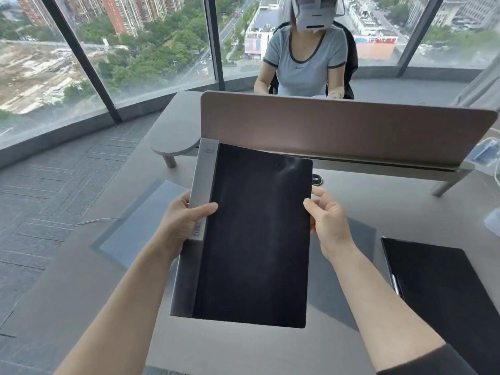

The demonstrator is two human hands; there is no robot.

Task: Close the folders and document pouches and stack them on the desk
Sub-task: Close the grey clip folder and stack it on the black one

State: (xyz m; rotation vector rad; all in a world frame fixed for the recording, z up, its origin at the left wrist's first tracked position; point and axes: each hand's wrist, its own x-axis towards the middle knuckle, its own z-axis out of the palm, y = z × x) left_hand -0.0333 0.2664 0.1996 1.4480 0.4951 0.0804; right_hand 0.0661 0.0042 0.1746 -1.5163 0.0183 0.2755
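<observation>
A closed black folder (254,234) with a grey spine strip is held up above the desk, in the middle of the head view. My left hand (181,226) grips its spine edge, thumb across the front. My right hand (328,220) pinches the folder's right edge. A second black folder (443,288) with a metal clip lies flat on the desk at the right. A translucent grey pouch or mat (135,228) lies on the desk under the held folder, partly hidden by it.
A brown divider screen (338,125) stands along the back of the grey desk (378,201). A person sits behind it. A round cable port (316,180) is set in the desk. Clear plastic items (487,155) lie at far right. Windows and carpet floor are at left.
</observation>
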